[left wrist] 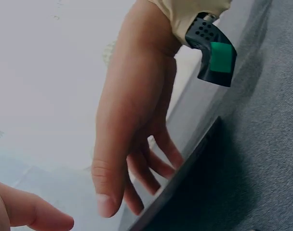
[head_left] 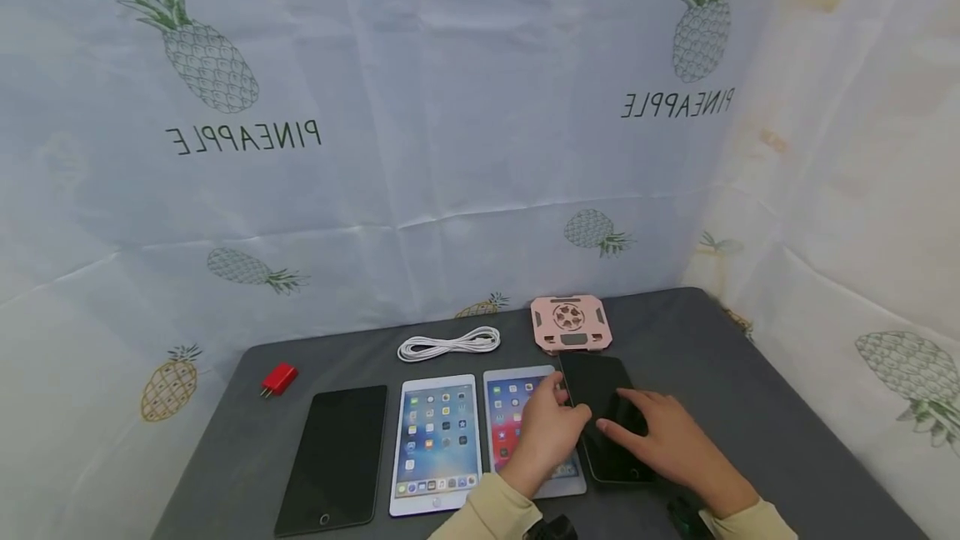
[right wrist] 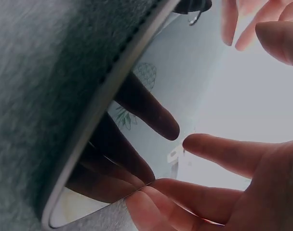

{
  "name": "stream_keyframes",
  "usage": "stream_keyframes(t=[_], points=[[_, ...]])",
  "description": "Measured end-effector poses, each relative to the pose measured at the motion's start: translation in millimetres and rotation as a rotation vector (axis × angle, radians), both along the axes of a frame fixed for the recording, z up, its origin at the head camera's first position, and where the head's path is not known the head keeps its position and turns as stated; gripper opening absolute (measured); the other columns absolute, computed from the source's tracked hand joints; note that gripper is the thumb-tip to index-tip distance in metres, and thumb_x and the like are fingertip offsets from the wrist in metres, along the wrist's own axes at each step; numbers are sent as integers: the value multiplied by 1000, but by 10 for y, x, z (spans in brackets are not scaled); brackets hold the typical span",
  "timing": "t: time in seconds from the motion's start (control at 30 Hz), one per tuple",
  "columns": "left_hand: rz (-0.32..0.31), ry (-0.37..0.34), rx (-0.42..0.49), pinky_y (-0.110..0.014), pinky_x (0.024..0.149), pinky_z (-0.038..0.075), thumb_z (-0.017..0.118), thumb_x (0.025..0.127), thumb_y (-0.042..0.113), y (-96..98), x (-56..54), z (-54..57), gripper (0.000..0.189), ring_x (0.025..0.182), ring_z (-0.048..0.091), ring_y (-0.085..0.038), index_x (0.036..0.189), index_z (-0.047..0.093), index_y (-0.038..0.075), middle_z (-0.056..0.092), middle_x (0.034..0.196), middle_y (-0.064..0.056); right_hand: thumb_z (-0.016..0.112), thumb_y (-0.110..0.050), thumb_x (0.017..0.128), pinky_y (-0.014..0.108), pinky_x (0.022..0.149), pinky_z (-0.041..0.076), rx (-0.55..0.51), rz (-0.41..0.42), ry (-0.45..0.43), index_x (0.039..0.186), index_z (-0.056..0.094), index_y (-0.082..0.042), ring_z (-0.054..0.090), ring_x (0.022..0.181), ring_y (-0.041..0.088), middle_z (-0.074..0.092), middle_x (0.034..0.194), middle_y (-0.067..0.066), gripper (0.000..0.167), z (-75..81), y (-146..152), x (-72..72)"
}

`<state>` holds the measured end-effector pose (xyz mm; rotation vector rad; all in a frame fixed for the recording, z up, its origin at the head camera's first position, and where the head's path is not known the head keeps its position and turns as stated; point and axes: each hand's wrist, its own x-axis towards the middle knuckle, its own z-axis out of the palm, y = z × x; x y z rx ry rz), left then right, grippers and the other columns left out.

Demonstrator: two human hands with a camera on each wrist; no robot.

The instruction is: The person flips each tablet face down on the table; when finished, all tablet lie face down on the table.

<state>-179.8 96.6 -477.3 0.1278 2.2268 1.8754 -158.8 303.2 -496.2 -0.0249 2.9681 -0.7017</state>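
Observation:
A black tablet (head_left: 588, 377) lies face up at the right of a row of tablets, both hands over it. Its glossy screen (right wrist: 161, 106) mirrors my fingers in the right wrist view. My right hand (head_left: 663, 436) is spread over its right side; fingertips touch the edge, while the thumb (right wrist: 219, 151) stands off the screen. My left hand (head_left: 543, 436) is at its left edge, thumb toward the screen, partly covering a white tablet (head_left: 504, 423) with a lit screen. Whether the left fingers touch the black tablet I cannot tell. The left wrist view shows the tablet's edge (left wrist: 185, 166).
Further left lie another lit white tablet (head_left: 437, 440) and a black tablet (head_left: 333, 457). Behind them are a red plug adapter (head_left: 279, 378), a coiled white cable (head_left: 447, 344) and a pink case-like object (head_left: 572, 322). Pineapple-printed curtains (head_left: 465, 148) border the grey table (head_left: 750, 407).

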Motion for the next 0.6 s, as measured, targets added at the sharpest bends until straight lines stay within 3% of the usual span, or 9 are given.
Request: stream_keyframes(t=[0.17, 0.3, 0.4, 0.47, 0.6], points=[[10, -29, 35, -54, 100, 63, 73, 95, 14, -32, 0, 55, 70, 119, 72, -30, 158, 48, 0, 67, 143, -25, 62, -74, 97, 76, 107, 47, -33, 4, -13, 152, 59, -3, 57, 137, 55, 62, 151, 29, 90, 8, -44, -21], [15, -55, 83, -43, 78, 66, 72, 96, 14, -45, 15, 108, 69, 113, 72, -23, 160, 48, 5, 66, 146, -21, 60, -75, 98, 73, 108, 49, -60, 7, -27, 154, 58, -4, 59, 138, 52, 61, 153, 27, 91, 4, -60, -23], [9, -51, 101, -34, 63, 57, 69, 97, 14, -73, 11, 153, 68, 113, 71, -23, 161, 47, 7, 65, 148, -20, 58, -76, 98, 72, 109, 49, -96, 14, -36, 157, 55, -5, 58, 140, 51, 59, 155, 27, 92, 9, -83, -41], [3, -42, 100, -32, 64, 58, 68, 98, 14, -102, 2, 185, 67, 117, 71, -24, 161, 48, 8, 65, 147, -19, 58, -75, 99, 71, 110, 49, -124, 19, -41, 159, 53, -6, 57, 142, 50, 57, 157, 26, 92, 24, -112, -57], [-5, -35, 106, -45, 87, 67, 67, 100, 15, -139, -10, 228, 63, 121, 72, -27, 160, 48, 8, 67, 146, -19, 59, -70, 101, 71, 110, 50, -173, 35, -55, 162, 48, -9, 57, 143, 50, 55, 160, 25, 88, 48, -156, -81]])
